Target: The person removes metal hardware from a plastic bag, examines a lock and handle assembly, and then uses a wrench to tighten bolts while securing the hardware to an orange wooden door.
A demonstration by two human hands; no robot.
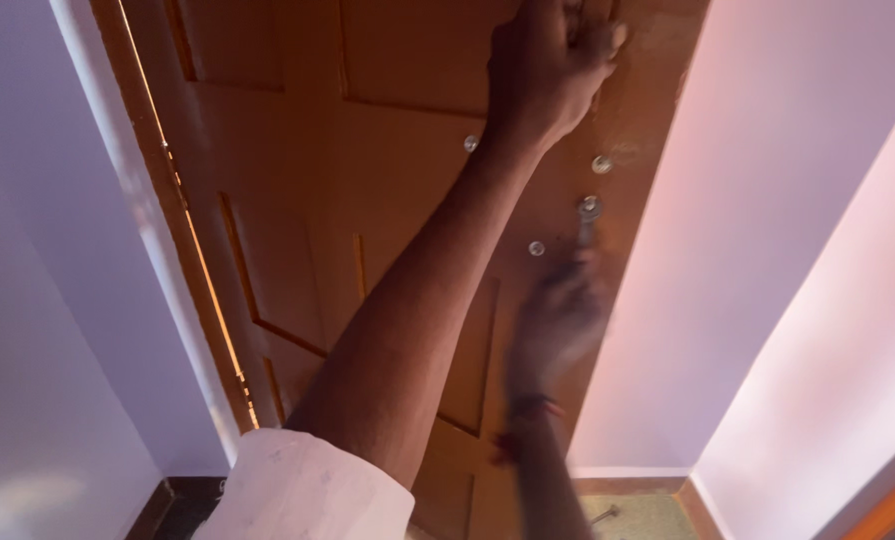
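Left hand clamped high on the wooden door; right hand, blurred, grip indeterminable, at the lock: steady pressure advisable.

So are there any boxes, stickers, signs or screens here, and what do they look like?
None of those show.
Wooden door: brown, panelled, between pale lilac walls.
Round metal studs: silver, near the door's right edge.
Left hand: closed against the door up high.
Right hand: blurred, at a small metal piece on the door.
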